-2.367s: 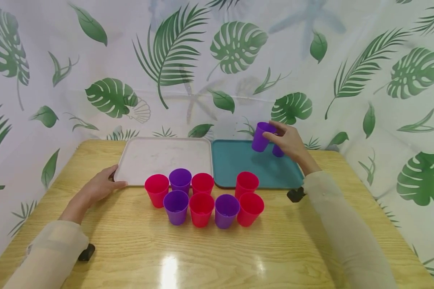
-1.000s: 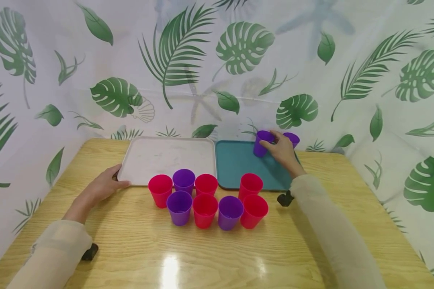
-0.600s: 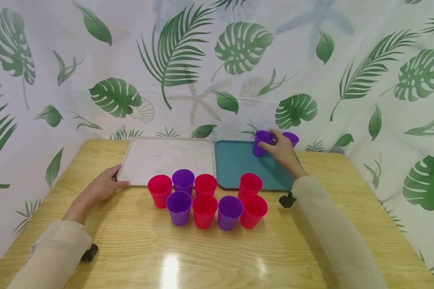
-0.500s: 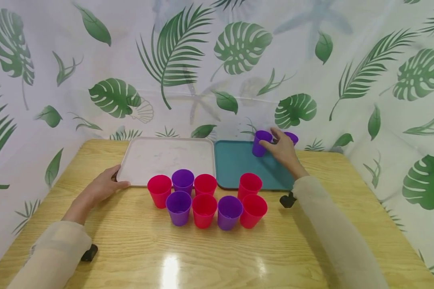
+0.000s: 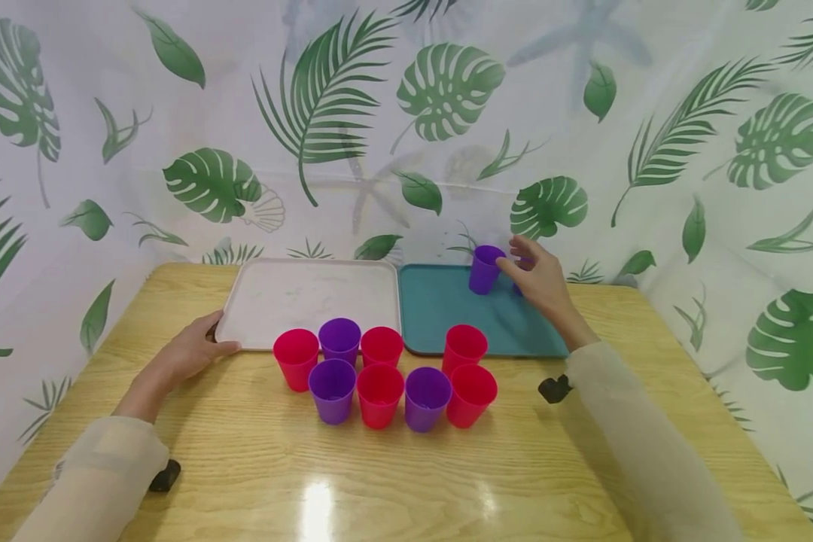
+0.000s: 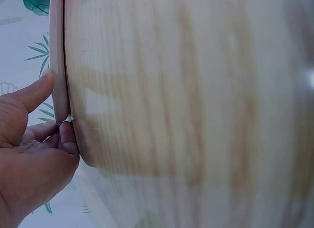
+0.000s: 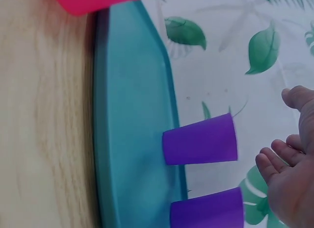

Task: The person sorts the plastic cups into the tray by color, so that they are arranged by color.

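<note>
My left hand holds the near left corner of the white tray. In the left wrist view its thumb lies on the tray rim and the other fingers curl at the corner. On the teal tray a purple cup stands upright near the back edge. My right hand is just right of this cup, fingers spread and holding nothing; a gap shows between them in the right wrist view. Behind that hand a second purple cup stands on the tray, mostly hidden in the head view.
In front of the trays, red cups and purple cups stand upright in two close rows on the wooden table. A leaf-patterned curtain hangs right behind the table's back edge.
My right hand lowered a purple cup onto the teal tray, let go of it and drew back to the right. The left hand stayed at the white tray's corner.
</note>
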Available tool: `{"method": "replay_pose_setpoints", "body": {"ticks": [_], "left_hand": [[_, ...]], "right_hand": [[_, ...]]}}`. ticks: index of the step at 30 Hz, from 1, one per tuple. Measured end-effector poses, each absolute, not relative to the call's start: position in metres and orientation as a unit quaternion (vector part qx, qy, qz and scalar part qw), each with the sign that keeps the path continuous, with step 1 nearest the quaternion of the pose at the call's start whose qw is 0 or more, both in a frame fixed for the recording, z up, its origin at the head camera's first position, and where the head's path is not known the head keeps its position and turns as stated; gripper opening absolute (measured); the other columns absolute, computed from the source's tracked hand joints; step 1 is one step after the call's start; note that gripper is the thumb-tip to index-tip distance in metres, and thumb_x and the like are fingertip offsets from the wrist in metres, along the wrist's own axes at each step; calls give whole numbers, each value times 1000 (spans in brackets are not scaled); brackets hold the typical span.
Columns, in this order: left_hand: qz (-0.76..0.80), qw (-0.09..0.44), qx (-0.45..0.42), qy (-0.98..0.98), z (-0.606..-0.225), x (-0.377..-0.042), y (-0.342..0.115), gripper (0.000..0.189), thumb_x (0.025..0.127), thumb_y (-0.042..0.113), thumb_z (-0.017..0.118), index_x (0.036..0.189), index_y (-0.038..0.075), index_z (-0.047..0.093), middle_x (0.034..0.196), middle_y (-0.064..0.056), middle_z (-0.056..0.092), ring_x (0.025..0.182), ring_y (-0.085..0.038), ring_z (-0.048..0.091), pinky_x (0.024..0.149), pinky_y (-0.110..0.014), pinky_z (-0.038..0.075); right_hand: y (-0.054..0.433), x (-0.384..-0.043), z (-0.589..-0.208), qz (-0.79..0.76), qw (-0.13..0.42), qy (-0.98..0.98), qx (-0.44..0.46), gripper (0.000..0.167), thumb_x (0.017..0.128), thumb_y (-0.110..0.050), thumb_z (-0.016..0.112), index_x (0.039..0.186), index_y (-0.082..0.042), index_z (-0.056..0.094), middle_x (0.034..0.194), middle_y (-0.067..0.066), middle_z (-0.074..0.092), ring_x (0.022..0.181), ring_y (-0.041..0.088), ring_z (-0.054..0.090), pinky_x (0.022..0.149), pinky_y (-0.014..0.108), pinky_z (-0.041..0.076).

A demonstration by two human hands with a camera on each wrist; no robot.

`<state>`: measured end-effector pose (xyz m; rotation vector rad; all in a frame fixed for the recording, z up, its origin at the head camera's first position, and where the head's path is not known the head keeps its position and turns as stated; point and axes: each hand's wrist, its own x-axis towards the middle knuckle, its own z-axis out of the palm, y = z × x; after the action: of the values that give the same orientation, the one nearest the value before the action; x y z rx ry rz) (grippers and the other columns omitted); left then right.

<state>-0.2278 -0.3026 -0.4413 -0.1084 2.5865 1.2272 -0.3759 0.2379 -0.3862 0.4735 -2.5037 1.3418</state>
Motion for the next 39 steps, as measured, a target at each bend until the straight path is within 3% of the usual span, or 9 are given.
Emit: {"method": "replay_pose_setpoints", "body": {"ticks": [4, 9, 13, 22, 34, 39], "left_hand": [[424, 136, -37, 895, -442, -227, -304, 89, 104, 24, 64, 161, -8, 4, 165, -36, 6, 152, -54, 6, 122, -65, 9], [432, 141, -41, 890, -440, -225, -305, 90, 104, 25, 64, 161, -8, 3, 165, -36, 4, 152, -54, 5, 121, -66, 9], [439, 140, -39, 886, -440, -225, -306, 89, 104, 25, 64, 160, -9, 3, 164, -37, 5, 152, -54, 6, 121, -66, 9], [446, 140, -34, 883, -439, -227, -305, 89, 104, 23, 64, 160, -10, 2, 164, -37, 4, 152, -53, 6, 122, -65, 8], [439, 140, -33, 887, -441, -227, -303, 90, 104, 24, 64, 159, -10, 2, 164, -37, 3, 152, -54, 5, 122, -65, 8], [435, 138, -31, 889, -440, -226, -302, 89, 104, 23, 64, 159, -10, 3, 164, -38, 4, 151, -54, 5, 121, -66, 8]], "right_hand": [[238, -362, -377, 478, 116, -852, 180, 61, 99, -18, 71, 152, 1, 47, 144, 22, 58, 133, 39, 55, 112, 44, 45], [236, -347, -369, 496, 91, -839, 203, 59, 99, -15, 71, 152, 2, 48, 142, 24, 58, 131, 39, 56, 104, 21, 49], [233, -331, -363, 504, 66, -833, 219, 57, 99, -16, 72, 149, 2, 51, 139, 24, 60, 129, 39, 57, 98, 16, 50], [221, -293, -354, 495, 21, -824, 274, 52, 99, -13, 71, 148, -2, 54, 139, 16, 64, 124, 30, 63, 98, 20, 52], [204, -257, -356, 481, -29, -815, 323, 51, 96, -7, 73, 144, -3, 57, 139, 10, 64, 126, 24, 61, 106, 26, 48], [199, -244, -359, 457, -41, -825, 331, 54, 95, -12, 76, 145, -5, 58, 140, 7, 64, 129, 25, 60, 112, 43, 46]]}}
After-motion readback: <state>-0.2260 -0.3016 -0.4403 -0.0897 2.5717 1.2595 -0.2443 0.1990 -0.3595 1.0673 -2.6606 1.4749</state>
